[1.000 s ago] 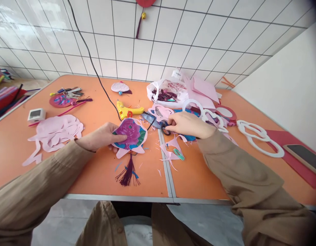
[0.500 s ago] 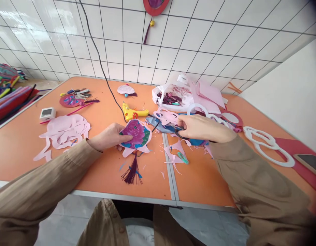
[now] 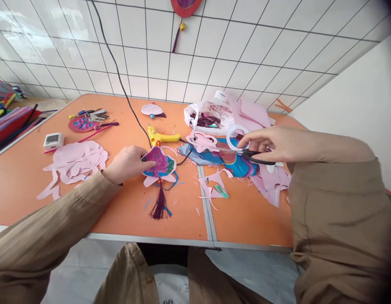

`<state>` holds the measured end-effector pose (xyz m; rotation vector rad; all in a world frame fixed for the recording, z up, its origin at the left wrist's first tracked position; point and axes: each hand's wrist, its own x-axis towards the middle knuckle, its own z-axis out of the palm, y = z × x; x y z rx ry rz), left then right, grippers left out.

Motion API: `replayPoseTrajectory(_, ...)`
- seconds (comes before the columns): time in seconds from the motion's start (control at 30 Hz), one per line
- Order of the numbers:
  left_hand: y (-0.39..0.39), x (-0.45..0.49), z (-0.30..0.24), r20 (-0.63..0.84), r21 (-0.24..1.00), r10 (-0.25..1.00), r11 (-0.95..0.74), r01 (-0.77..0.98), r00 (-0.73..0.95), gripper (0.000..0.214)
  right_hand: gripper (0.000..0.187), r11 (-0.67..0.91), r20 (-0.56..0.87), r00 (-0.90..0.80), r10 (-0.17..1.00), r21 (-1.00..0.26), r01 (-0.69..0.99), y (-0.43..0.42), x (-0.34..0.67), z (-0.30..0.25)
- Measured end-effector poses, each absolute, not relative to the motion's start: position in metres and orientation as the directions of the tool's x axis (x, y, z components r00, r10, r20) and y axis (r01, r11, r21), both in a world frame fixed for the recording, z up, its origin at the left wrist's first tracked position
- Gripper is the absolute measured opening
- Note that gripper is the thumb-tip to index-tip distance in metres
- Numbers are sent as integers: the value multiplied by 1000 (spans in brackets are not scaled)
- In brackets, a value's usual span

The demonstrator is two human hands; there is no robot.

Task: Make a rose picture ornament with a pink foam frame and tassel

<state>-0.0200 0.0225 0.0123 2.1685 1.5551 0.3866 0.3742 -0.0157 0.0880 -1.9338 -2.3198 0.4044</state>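
My left hand (image 3: pixel 130 163) pinches a pink-backed fabric ornament (image 3: pixel 160 162) printed with a purple flower, thumb on top. A dark purple tassel (image 3: pixel 160 206) hangs from its lower edge onto the orange table. On the right, my right hand (image 3: pixel 271 142) has its fingers and thumb on the black handles of a pair of scissors (image 3: pixel 257 157). The blades point left over blue printed fabric (image 3: pixel 238 162). Just by the fingertips is a white ring (image 3: pixel 232 137). Behind the ornament lies a yellow glue gun (image 3: pixel 164 137).
Pink cut pieces (image 3: pixel 78 160) are heaped at left, near a small white device (image 3: pixel 53 141). A plastic bag (image 3: pixel 225 120) of tassels stands at the back. Pink scraps (image 3: pixel 273 183) and a teal clip (image 3: pixel 221 191) lie nearer. A black cord (image 3: pixel 118 71) hangs down in front of the tiles.
My right hand has moved right, from beside the pink scrap to over the blue fabric, where the scissors now show clearly. My left hand still holds the ornament. The view has shifted slightly.
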Motion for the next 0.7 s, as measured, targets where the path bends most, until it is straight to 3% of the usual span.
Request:
replayPoseTrajectory(0.07, 19, -21, 12, 126, 335, 948, -317, 887, 291, 26, 43, 140, -184, -224, 957, -384, 913, -16, 376, 94)
replayPoseTrajectory(0.17, 15, -20, 17, 372, 249, 874, -418, 874, 313, 35, 53, 152, -100, -276, 956, -637, 755, -21, 369, 101)
replayPoseTrajectory(0.23, 16, -13, 25, 433, 257, 793, -565, 784, 429, 30, 59, 140, -3, -223, 975, -772, 621, -27, 360, 106)
replayPoseTrajectory(0.3, 20, 2, 34, 402, 264, 651, -755, 600, 643, 24, 68, 168, 92, -171, 981, -842, 513, -33, 351, 111)
replayPoseTrajectory(0.43, 38, 53, 40, 313, 92, 331, -943, 318, 890, 29, 69, 342, 312, -144, 939, -891, 300, -39, 346, 115)
replayPoseTrajectory(0.57, 61, 101, 23, 208, -107, 203, -968, 228, 957, 17, 60, 526, 516, -113, 849, -846, 90, -30, 356, 112)
replayPoseTrajectory(0.7, 79, 123, 5, 188, -255, 173, -942, 218, 967, 15, 54, 605, 600, -94, 794, -795, 33, -25, 363, 112)
